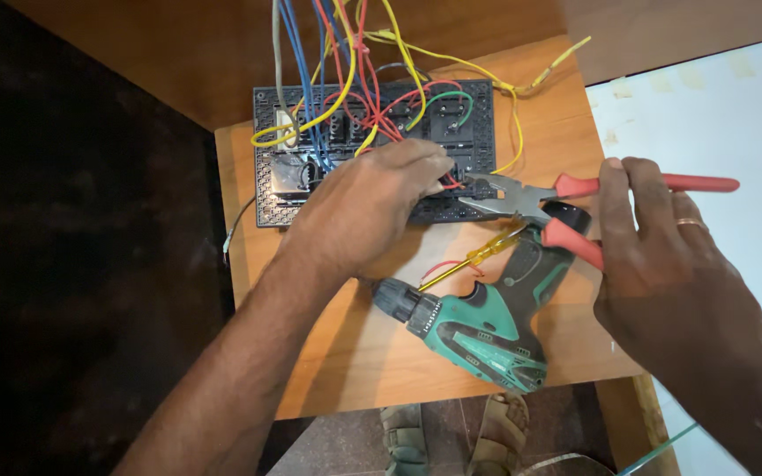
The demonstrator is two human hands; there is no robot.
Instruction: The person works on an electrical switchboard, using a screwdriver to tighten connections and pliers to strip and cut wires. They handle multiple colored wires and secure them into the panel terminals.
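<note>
1. Your left hand is at frame centre, resting on the lower right part of the black switch panel. Fingers are curled and pinched on something at the tip of the pliers; it looks like a red wire, but I cannot tell for sure, the fingers cover it.
2. Your right hand is at right of centre, clenched around the red handles of the pliers. There is a ring on one finger.
3. The pliers point left. The steel nose touches the panel's right edge, just beside your left fingertips. The handles are spread, so the jaws stand a little apart.
4. The panel lies flat in the upper middle of the frame, back side up, on a wooden board.
5. A bundle of wires in yellow, blue, red, grey and green rises off the panel toward the top edge. One yellow wire end lies loose on the board at upper right.
6. A green and black cordless drill lies on its side on the board at lower centre, chuck pointing left, just below both hands. Nobody is holding it.
7. A screwdriver with a yellow handle lies between the pliers and the drill, slanted, partly under the pliers.
8. Sandalled feet show at the bottom edge, below the board.
9. A white sheet surface fills the right side of the frame.
</note>
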